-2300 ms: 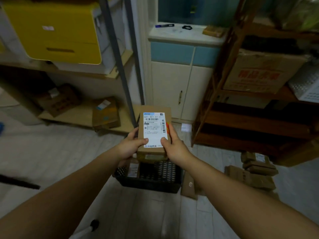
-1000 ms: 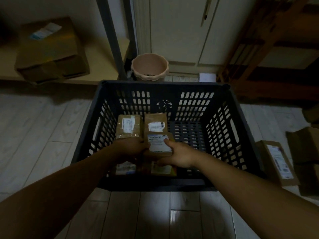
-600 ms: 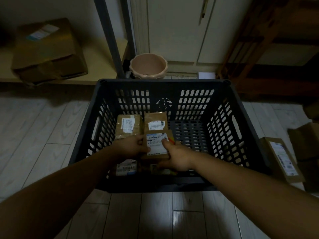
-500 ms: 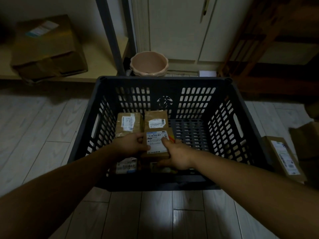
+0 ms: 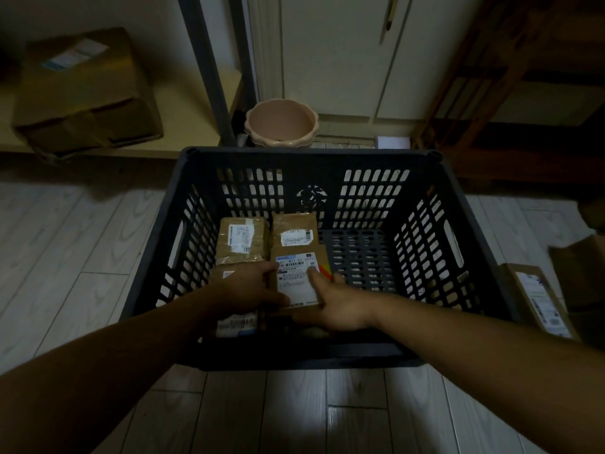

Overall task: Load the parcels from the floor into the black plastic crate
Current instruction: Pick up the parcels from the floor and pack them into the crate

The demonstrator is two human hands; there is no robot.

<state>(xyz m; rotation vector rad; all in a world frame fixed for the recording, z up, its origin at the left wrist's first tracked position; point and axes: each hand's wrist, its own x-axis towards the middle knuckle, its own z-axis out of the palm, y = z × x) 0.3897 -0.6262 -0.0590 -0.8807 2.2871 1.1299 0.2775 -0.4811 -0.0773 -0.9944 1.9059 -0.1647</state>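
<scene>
The black plastic crate (image 5: 458, 198) stands on the pale wood floor in front of me. Inside it, both hands hold a brown parcel with a white label (image 5: 296, 280): my left hand (image 5: 252, 288) grips its left edge, my right hand (image 5: 337, 306) grips its right edge. The parcel sits low in the crate's left half, on top of other parcels. Two labelled parcels lie behind it, one (image 5: 242, 239) at the left, one (image 5: 294, 229) beside it. Another label (image 5: 235, 324) shows beneath my left wrist.
A labelled parcel (image 5: 540, 299) lies on the floor right of the crate, with more cardboard (image 5: 582, 267) behind it. A pink pot (image 5: 281, 124) stands beyond the crate by a grey shelf post (image 5: 209, 70). A large box (image 5: 82, 93) rests on the low left shelf.
I carried the parcel from chest height down into the crate. Over the last second both hands have kept hold of it, with only small shifts in its position.
</scene>
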